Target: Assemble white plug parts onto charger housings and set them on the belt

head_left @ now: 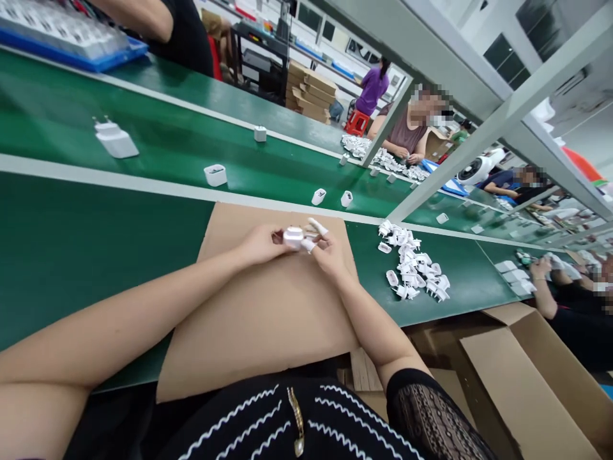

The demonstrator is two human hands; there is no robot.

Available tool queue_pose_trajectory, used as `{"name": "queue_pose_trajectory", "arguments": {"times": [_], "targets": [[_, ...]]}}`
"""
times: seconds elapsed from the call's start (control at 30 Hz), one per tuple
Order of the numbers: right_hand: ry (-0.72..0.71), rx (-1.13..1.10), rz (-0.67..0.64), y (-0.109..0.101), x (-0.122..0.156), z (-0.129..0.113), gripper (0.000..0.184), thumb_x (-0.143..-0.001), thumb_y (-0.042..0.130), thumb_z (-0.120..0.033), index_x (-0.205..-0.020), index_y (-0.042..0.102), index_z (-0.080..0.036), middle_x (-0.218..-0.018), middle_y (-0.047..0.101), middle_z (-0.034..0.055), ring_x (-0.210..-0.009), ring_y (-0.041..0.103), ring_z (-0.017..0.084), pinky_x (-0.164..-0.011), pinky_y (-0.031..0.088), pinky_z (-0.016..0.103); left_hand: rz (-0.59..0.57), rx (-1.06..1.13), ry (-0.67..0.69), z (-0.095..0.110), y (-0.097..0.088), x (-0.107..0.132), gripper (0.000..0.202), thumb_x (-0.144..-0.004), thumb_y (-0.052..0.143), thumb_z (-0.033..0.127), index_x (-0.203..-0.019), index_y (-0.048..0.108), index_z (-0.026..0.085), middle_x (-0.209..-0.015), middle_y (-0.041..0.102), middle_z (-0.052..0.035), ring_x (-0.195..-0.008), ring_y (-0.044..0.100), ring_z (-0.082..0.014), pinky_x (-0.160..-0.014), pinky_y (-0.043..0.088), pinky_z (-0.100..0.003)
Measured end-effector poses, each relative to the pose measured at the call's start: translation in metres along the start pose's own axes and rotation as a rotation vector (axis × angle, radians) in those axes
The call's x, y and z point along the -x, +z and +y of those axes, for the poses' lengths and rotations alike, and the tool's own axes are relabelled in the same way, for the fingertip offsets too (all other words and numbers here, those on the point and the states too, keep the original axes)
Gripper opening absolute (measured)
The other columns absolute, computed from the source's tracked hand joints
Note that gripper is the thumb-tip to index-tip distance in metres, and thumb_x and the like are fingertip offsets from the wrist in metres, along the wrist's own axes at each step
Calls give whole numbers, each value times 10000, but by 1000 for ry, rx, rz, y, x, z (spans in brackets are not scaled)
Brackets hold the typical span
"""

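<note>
Both my hands meet over a brown cardboard sheet [268, 306] lying on the green bench. My left hand [261, 244] is closed around a small white charger plug [293, 237]. My right hand [325, 250] pinches the same plug from the other side, its fingertips wrapped in white finger cots. A heap of several white plug parts [412, 265] lies on the green surface to the right of my hands.
A green conveyor belt [158, 137] runs behind the cardboard, carrying a white charger [115, 139] and several small white housings [215, 174]. A blue tray [71, 38] sits far left. Other people work along the line. Open cardboard boxes [527, 377] stand at lower right.
</note>
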State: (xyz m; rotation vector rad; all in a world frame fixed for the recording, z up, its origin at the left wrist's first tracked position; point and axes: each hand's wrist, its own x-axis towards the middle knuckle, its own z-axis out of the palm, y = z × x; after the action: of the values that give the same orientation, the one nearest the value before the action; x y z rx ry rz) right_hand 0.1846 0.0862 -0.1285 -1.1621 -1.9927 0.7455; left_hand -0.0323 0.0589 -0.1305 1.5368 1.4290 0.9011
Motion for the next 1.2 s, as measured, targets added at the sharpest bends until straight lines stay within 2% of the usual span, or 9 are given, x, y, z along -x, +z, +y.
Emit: {"name": "queue_pose_trajectory", "arguments": {"times": [0.13,0.33,0.43,0.57,0.73,0.87,0.97,1.13,1.2], "targets": [[7,205,-21,-9,-3,22,482,-921,691,-275,-1403,680,-275,-1521,586,100,-1390,524,303,-1203,378,502,315,-158,-73,-6,-40,-52,459,-707,845,468,-1063,744,196,-1028,772,-75,-945,701,-301,-842,522,-371],[67,110,5,-2,-5,37,311,-823,725,-172,-1131,741,-214,-1146,665,93,-1085,653,248,-1004,549,425,530,-385,-231,-25,-86,-118,297,-793,803,303,-1017,680,151,-1098,729,-113,-1112,639,-336,-992,498,-420],[177,-186,146,-1,-6,40,371,-756,742,-188,-1117,671,-227,-1166,649,67,-1012,686,206,-857,593,349,650,-421,-270,-26,-83,-121,526,-760,843,305,-1185,607,103,-1315,625,-190,-1301,509,-421,-1107,429,-519],[329,-547,207,-7,-12,39,612,-611,879,-272,-1143,580,-234,-1092,697,52,-921,719,204,-669,568,284,862,-486,36,-17,-50,-126,690,-813,796,371,-1374,498,103,-1527,435,-225,-1425,380,-419,-1206,301,-559],[304,-721,154,-13,-14,28,616,-657,883,-365,-1203,625,-242,-1099,755,65,-941,733,211,-715,563,302,472,-507,40,-1,-3,-159,696,-783,794,514,-1326,614,117,-1371,630,-207,-1341,503,-416,-1131,401,-500],[283,-833,80,-17,-10,22,690,-709,863,-388,-1318,556,-279,-1141,754,54,-932,756,207,-828,600,363,316,-452,-79,9,0,-166,430,-818,722,451,-1140,734,167,-1142,754,-138,-1110,660,-354,-960,495,-419],[263,-822,78,-21,-9,22,675,-704,874,-385,-1282,540,-288,-1172,746,53,-892,741,191,-830,605,368,197,-402,54,12,-16,-139,437,-780,724,497,-1095,764,197,-1122,770,-93,-1011,689,-310,-866,514,-360],[202,-638,15,-24,-7,18,499,-783,772,-361,-1267,670,-299,-1117,736,32,-899,669,177,-739,562,303,-425,-242,149,15,-35,-57,521,-755,736,626,-1115,754,249,-1089,767,-53,-1004,702,-282,-847,540,-330],[186,-535,17,-22,-5,14,498,-811,740,-350,-1304,676,-314,-1093,721,29,-857,634,167,-678,538,281,-450,-197,113,14,-25,-29,635,-726,774,626,-1235,703,252,-1219,721,-82,-1043,696,-288,-876,558,-354]]}}
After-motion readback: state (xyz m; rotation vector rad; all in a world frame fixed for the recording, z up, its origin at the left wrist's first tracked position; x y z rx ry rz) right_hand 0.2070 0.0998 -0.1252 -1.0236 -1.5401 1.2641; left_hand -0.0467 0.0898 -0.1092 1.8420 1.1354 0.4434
